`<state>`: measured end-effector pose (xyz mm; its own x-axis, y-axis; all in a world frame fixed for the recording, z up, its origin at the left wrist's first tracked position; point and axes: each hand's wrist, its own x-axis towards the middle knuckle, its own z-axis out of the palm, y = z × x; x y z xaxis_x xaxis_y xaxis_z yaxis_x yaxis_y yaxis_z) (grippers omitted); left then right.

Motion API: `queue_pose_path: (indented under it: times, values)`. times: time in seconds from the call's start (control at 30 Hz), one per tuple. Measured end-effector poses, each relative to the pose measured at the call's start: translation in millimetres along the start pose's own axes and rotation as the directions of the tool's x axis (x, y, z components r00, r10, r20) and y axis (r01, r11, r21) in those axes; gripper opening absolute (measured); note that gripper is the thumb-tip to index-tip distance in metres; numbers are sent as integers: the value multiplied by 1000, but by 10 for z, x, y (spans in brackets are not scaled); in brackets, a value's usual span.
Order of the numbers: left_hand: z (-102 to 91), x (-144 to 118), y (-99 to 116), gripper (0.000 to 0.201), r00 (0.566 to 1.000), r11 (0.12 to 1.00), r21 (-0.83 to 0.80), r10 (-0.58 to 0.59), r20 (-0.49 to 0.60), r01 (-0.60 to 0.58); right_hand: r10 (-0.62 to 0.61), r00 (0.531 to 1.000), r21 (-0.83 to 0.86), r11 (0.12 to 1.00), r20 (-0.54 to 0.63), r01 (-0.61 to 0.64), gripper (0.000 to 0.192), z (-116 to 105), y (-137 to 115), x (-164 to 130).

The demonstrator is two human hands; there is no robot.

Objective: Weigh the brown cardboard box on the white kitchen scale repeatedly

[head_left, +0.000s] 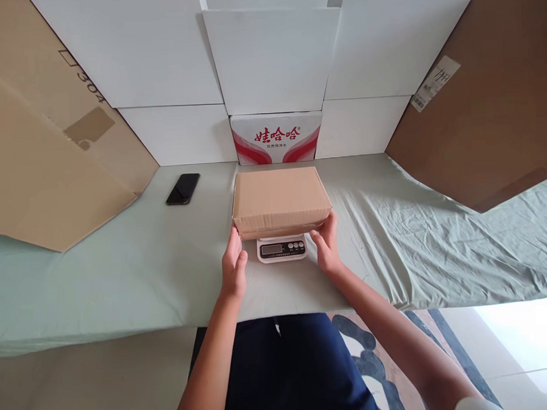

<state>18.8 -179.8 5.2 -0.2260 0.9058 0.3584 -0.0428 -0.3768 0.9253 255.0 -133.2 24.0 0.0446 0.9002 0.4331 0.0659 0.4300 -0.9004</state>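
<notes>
A closed brown cardboard box (279, 193) is over a white kitchen scale (282, 249); whether it rests on the scale's platform is hidden. Only the scale's front, with a dark display and several round buttons, shows below the box. My left hand (234, 265) grips the box's front left corner, thumb toward me and fingers along the side. At the front right corner, my right hand (326, 242) grips the box, fingers on its side and thumb near its lower front edge.
A black phone (183, 189) lies on the pale green cloth (123, 264) to the left. Large cardboard panels lean in from the left (74, 146) and right (471, 102). White boxes (272, 58) and a red-and-white printed carton (277, 139) wall off the back.
</notes>
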Motion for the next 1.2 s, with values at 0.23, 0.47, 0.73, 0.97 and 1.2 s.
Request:
queue_pose_path:
  times: [0.23, 0.47, 0.73, 0.97, 1.2]
  values:
    - [19, 26, 23, 79, 1000, 1000, 7, -4, 8, 4, -9, 1000, -4, 1000, -5, 9, 67, 7, 8, 35]
    - [19, 20, 34, 80, 1000, 1000, 4, -7, 12, 7, -13, 1000, -2, 1000, -3, 13, 66, -6, 27, 39]
    - [23, 16, 63, 81, 999, 1000, 9, -9, 36, 9, -6, 1000, 7, 1000, 6, 6, 68, -5, 23, 43]
    - [-94, 7, 106, 63, 992, 998, -27, 59, -115, -62, 18, 986, 78, 997, -166, -5, 60, -126, -22, 91]
    - [-119, 35, 102, 61, 990, 998, -56, 36, -137, -44, 78, 961, 93, 994, -264, -55, 54, -262, 168, 199]
